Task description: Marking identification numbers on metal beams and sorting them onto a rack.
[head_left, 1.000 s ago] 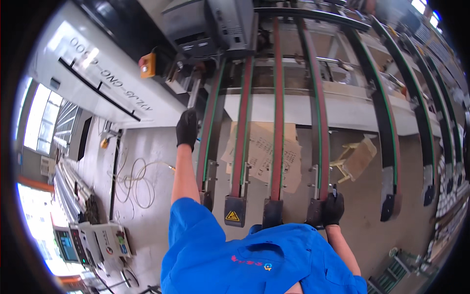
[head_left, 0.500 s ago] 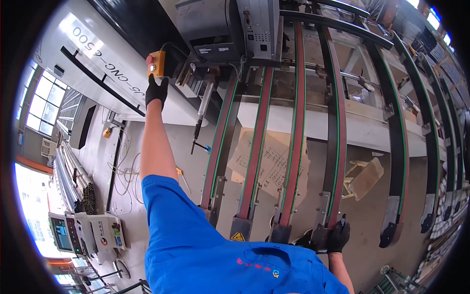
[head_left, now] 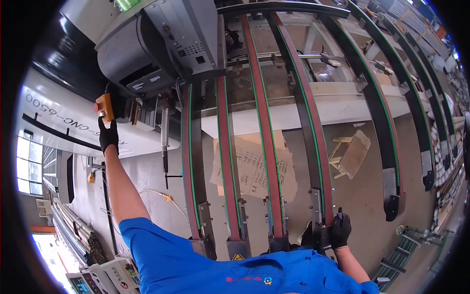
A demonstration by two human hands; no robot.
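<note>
My left hand, in a black glove, reaches to a small yellow control box with a red button. One outstretched finger touches the pale button on the lower part of the box, and nothing is held in this hand. My right hand, also in a black glove, rests against the near end of a red-and-green belt rail. Its fingers are closed round a slim dark pen that sticks up from the fist; most of the pen is hidden.
Several long belt rails run away from me. A grey cabinet stands behind the box. Below the rails lie marked cardboard and a small wooden stool. A hose with a yellow end lies on the floor at left.
My view has turned, so the machine and box sit further left. My left finger stays at the pale button. The right hand still grips the pen by the rail end.
</note>
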